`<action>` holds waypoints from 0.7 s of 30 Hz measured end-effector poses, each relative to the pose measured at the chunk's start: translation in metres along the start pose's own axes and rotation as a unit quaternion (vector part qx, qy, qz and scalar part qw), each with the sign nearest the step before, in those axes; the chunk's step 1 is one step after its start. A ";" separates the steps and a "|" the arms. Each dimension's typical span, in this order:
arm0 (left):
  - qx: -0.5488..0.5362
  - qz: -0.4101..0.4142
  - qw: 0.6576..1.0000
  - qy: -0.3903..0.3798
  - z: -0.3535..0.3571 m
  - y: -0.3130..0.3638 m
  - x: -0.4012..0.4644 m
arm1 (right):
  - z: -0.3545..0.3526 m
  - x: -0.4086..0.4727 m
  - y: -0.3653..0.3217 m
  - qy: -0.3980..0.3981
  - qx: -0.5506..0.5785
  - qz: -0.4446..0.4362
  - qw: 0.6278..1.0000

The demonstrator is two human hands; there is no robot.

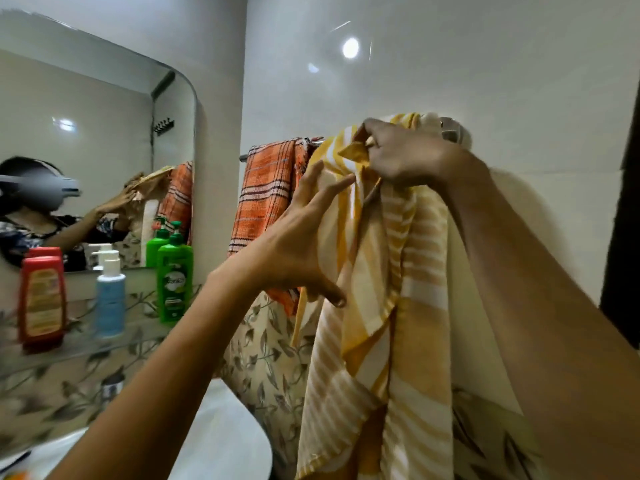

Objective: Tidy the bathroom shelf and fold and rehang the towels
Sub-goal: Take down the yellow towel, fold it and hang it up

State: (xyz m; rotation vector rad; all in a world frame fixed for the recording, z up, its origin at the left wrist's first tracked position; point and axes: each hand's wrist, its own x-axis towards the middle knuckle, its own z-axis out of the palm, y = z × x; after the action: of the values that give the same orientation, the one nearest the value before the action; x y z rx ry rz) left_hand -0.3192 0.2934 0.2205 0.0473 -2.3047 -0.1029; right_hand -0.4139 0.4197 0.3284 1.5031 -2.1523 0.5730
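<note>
A yellow and white striped towel (pixel 398 306) hangs in bunched folds from the right end of a chrome towel bar (pixel 316 140) on the white wall. My right hand (pixel 405 157) grips a gathered fold of it near the top, just below the bar's bracket (pixel 453 131). My left hand (pixel 301 244) lies against the towel's left edge with fingers spread, thumb low on the cloth. An orange checked towel (pixel 266 199) hangs over the bar to the left. The glass shelf (pixel 79 344) at the left carries a red bottle (pixel 41 299), a blue pump bottle (pixel 110 296) and a green pump bottle (pixel 175 275).
A mirror (pixel 86 140) above the shelf reflects a person and the towels. A white basin (pixel 221 438) sits below the shelf. Leaf-patterned tiles (pixel 266 362) cover the lower wall. A white pillar (pixel 221 98) separates mirror and towel bar. A dark opening (pixel 623 220) is at the right edge.
</note>
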 end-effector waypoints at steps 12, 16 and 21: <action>-0.065 -0.034 0.994 0.086 -0.071 0.065 -0.116 | -0.020 -0.082 -0.061 -0.290 0.108 0.005 0.951; -0.077 -0.068 0.990 0.095 -0.107 0.084 -0.153 | -0.019 -0.116 -0.087 -0.405 0.114 -0.041 0.906; -0.080 -0.123 0.988 0.057 -0.132 0.099 -0.191 | 0.000 -0.147 -0.090 -0.382 0.180 -0.072 0.903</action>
State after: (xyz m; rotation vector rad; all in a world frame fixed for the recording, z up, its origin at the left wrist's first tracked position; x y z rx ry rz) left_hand -0.0936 0.3973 0.1769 0.2487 -2.1603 -0.4017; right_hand -0.2841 0.5023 0.2503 2.3777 -2.5411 0.3700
